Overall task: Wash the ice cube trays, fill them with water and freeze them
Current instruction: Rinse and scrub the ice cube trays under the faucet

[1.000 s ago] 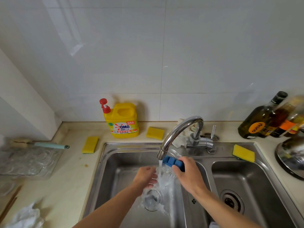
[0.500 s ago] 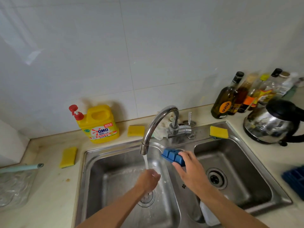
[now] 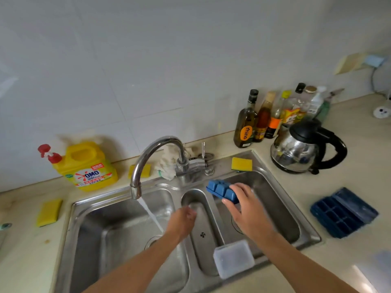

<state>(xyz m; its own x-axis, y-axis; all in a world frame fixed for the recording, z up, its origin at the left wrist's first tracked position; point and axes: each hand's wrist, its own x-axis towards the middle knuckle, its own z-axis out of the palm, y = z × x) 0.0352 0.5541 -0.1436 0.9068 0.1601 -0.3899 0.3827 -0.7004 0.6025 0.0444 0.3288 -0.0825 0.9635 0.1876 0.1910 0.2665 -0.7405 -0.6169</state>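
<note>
A blue ice cube tray (image 3: 220, 190) is held tilted, underside up, over the right basin of the sink (image 3: 203, 234). A darker blue tray (image 3: 338, 216) is laid flat, compartments up, right of the sink.
</note>
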